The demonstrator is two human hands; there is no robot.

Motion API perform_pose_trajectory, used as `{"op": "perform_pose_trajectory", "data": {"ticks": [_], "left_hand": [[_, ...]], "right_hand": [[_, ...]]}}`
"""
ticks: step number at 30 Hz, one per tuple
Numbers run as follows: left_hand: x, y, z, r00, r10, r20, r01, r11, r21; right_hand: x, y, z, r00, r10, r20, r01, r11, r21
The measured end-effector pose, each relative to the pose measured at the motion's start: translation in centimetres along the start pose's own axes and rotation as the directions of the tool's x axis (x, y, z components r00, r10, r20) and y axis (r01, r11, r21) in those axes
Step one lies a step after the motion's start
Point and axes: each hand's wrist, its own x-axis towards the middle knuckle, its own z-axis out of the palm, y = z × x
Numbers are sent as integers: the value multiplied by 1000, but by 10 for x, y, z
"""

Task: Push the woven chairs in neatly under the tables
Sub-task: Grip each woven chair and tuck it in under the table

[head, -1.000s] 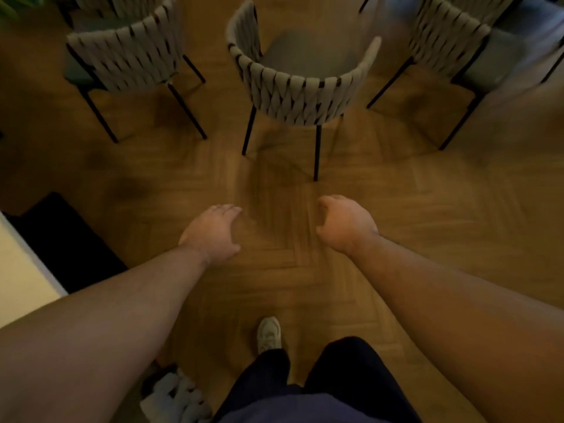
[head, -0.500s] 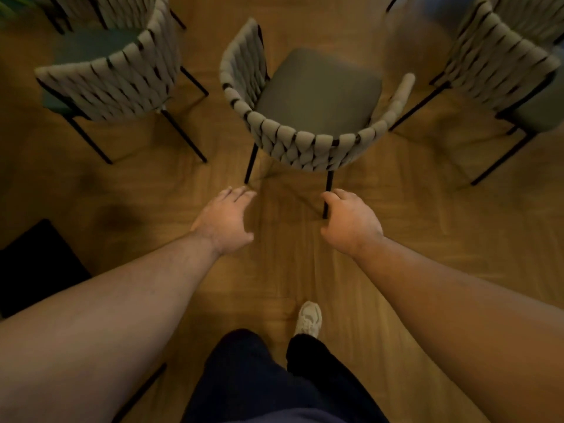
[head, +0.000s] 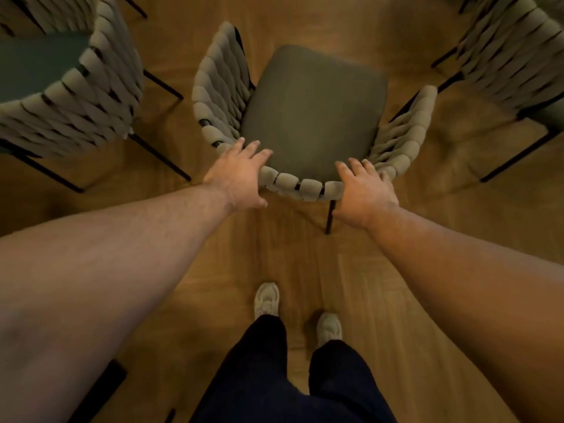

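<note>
Wood floor [head: 305, 254] | woven chair [head: 311, 111] faces away | left hand [head: 238, 175], right hand [head: 363, 187]: fingers [head: 253, 148] straight

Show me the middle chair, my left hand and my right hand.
middle chair [head: 311, 117], head view, on the seat cushion.
left hand [head: 241, 175], head view, back of the hand.
right hand [head: 364, 187], head view, back of the hand.

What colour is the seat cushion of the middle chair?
The seat cushion is plain dark olive-green, clearest in the head view.
</note>
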Motion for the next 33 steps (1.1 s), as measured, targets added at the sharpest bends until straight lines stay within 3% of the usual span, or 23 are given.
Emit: {"op": "perform_pose_trajectory", "data": {"ticks": [3, 8, 12, 16, 22, 33], "left_hand": [[33, -6, 2, 998, 7, 60, -14, 993, 116], [73, -5, 19, 977, -15, 214, -23, 985, 171], [91, -10, 35, 988, 83, 129, -117, 953, 281], [89, -7, 32, 988, 37, 151, -75, 965, 251], [56, 5, 36, 985, 3, 171, -40, 977, 210], [-73, 18, 87, 961, -93, 262, 60, 990, 129]], "right_hand": [[29, 2, 3, 998, 16, 54, -15, 999, -32], [62, 5, 24, 987, 6, 160, 15, 991, -130], [71, 7, 32, 997, -67, 30, 72, 982, -173], [73, 7, 32, 996, -85, 36, 91, 977, -194], [57, 7, 26, 976, -116, 184, 148, 974, -170], [-24, -14, 75, 882, -315, 351, 389, 907, -164]]}}
